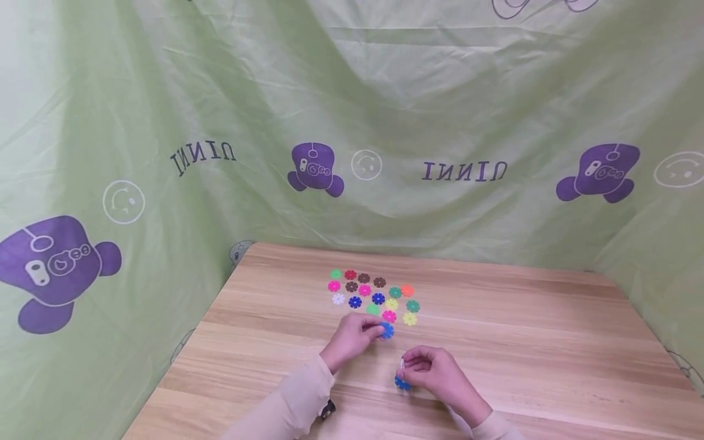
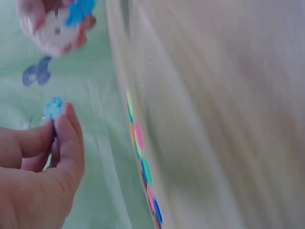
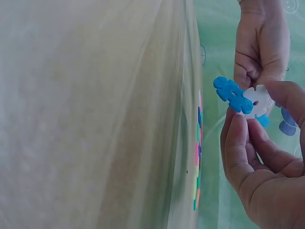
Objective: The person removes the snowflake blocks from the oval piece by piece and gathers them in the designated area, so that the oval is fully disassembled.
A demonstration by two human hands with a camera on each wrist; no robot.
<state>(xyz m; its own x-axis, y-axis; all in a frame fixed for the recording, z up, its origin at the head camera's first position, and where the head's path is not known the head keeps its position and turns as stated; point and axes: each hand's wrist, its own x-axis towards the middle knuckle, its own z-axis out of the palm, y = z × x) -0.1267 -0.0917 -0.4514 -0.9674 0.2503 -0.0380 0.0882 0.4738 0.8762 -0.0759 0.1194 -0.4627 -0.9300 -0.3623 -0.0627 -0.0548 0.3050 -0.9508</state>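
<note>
Between thumb and fingers my left hand (image 1: 351, 337) pinches a blue notched disc (image 1: 388, 330), a flower-shaped interlocking piece, just in front of the group of discs on the table. My right hand (image 1: 437, 368), nearer and to the right, pinches a white notched disc (image 3: 257, 99). Slotted into that white disc at an angle is another blue disc (image 3: 232, 94), as the right wrist view shows. The two hands are apart, and the left hand's disc is not touching the joined pair. Fingers partly cover the white disc.
Several loose notched discs (image 1: 355, 302) in pink, green, yellow, brown, blue, white and other colours lie flat in rows on the wooden table (image 1: 528, 342). A green printed cloth (image 1: 396, 110) hangs behind and at both sides. A small black object (image 1: 327, 409) is by the left sleeve.
</note>
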